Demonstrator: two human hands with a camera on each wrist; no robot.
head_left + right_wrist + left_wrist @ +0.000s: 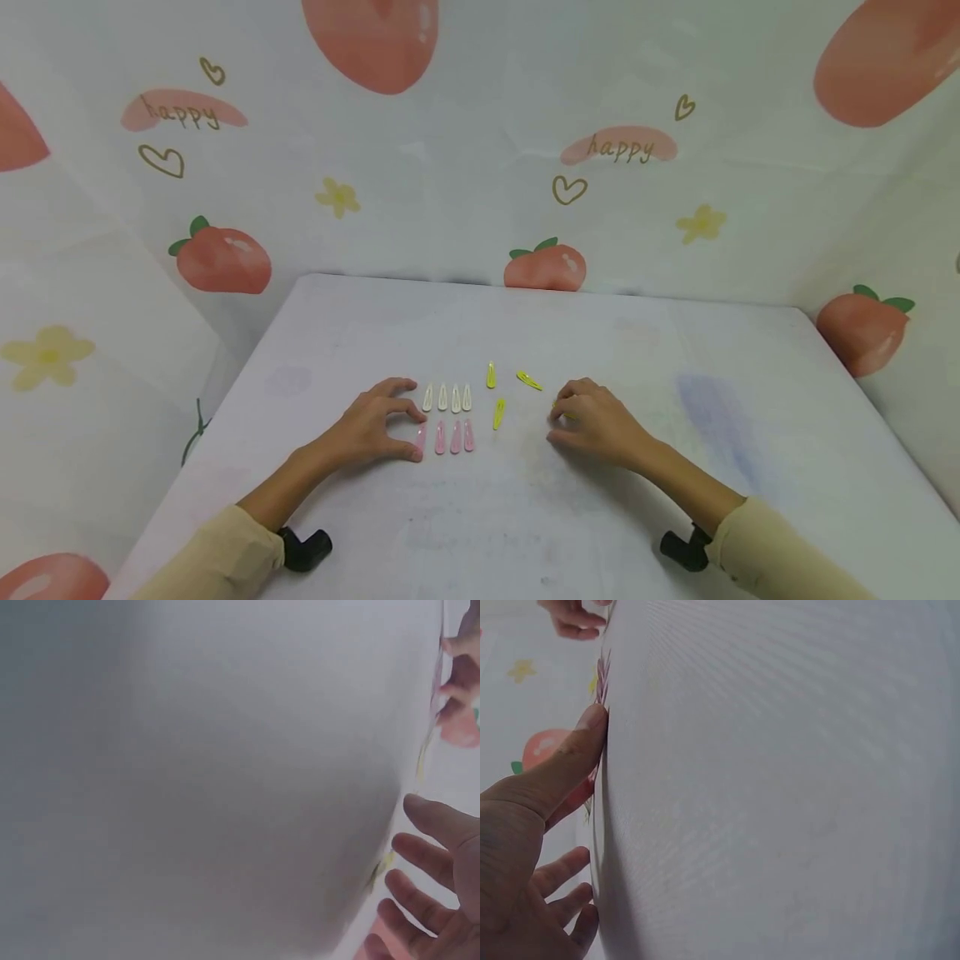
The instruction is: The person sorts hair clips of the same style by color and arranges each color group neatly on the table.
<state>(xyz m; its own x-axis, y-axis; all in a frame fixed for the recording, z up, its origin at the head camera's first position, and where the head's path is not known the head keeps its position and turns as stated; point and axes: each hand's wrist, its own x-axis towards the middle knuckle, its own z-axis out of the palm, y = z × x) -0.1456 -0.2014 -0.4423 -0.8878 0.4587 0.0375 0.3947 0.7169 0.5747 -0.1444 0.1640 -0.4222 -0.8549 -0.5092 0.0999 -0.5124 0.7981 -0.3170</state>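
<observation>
My left hand (369,427) has its thumb and index finger at the two ends of the leftmost pink snap hair clip (421,437), pinching it lengthwise; the other fingers are spread. Several pink clips (455,437) make a row beside it, with a row of white hair clips (442,397) just behind. My right hand (596,423) hovers low over the table with fingers apart and loosely bent. A yellow hair clip (385,864) lies by those fingertips, partly hidden in the head view. Three more yellow clips (498,414) lie scattered between the hands.
The white table (480,533) has its back edge against a hanging cloth (465,167) printed with peaches, hearts and flowers. A bluish stain (712,425) marks the table's right side. Black wrist mounts (306,550) stick out from both sleeves.
</observation>
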